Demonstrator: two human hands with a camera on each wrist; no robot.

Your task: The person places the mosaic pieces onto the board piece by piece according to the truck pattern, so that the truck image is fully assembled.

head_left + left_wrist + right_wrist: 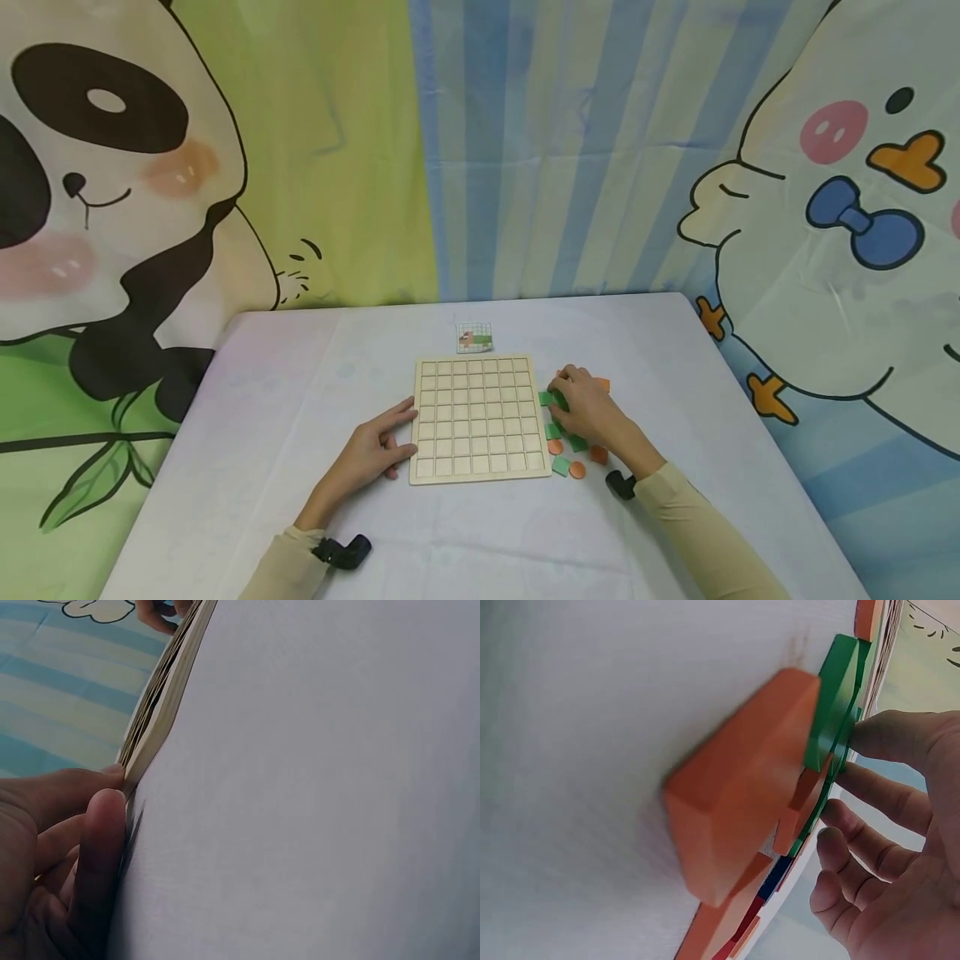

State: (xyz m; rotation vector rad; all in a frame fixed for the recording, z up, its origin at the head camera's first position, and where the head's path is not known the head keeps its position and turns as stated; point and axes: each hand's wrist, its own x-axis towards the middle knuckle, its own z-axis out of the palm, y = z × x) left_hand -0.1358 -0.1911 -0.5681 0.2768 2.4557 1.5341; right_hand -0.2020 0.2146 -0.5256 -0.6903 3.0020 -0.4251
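A pale wooden board (pixel 480 421) with a grid of square recesses lies flat on the table, its squares bare. My left hand (pixel 372 442) rests at the board's left side, fingertips and thumb touching the edge, as the left wrist view also shows. My right hand (pixel 588 406) is over the loose pieces just right of the board. In the right wrist view its thumb and index finger pinch a green block (pixel 844 742) among the others, while the remaining fingers curl loosely. A large orange block (pixel 742 780) stands nearest that camera.
Small green squares (pixel 561 466), orange discs (pixel 577 471) and orange squares (pixel 598 454) lie around the right hand; blue and red pieces show in the right wrist view. A small picture card (pixel 475 337) with a gridded pattern lies behind the board. Printed curtains (pixel 525 150) border the white table (pixel 465 542).
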